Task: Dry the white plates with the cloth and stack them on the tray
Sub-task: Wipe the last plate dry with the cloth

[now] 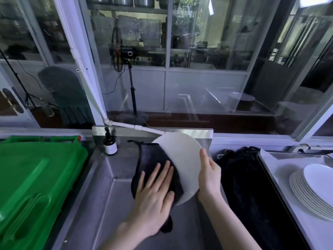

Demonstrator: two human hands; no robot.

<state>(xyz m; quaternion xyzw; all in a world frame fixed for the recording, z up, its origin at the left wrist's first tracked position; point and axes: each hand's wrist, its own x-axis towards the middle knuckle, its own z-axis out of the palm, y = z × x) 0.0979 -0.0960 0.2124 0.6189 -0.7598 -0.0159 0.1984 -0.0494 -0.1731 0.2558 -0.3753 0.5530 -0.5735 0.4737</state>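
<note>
Green bin lid (36, 177): occupies the left side, just beside the steel sink (111, 195); the sink basin fills the centre, below both forearms. Tray (281, 165): lies at the right edge, well apart from the hands; it carries a stack of white plates (313, 192), fanned slightly, with the top plate sitting off-centre. Black bundle (248, 186): lies between sink and tray; its material cannot be determined.

White plate (183, 159): held above the sink, tilted steeply on edge; its face is turned toward the left hand; it touches neither sink nor tray. Dark cloth (151, 159): spread over the left portion of the plate face; one end hangs below the plate's lower edge.

Left hand (155, 193): flat, fingers straight and spread; the palm presses the cloth against the plate; nothing is clasped. Right hand (209, 174): grips the plate's right rim; the thumb lies along the front edge, the fingers are hidden behind the plate.

Brown bottle (110, 144): white label, pump top; stands upright at the sink's rear left corner.
</note>
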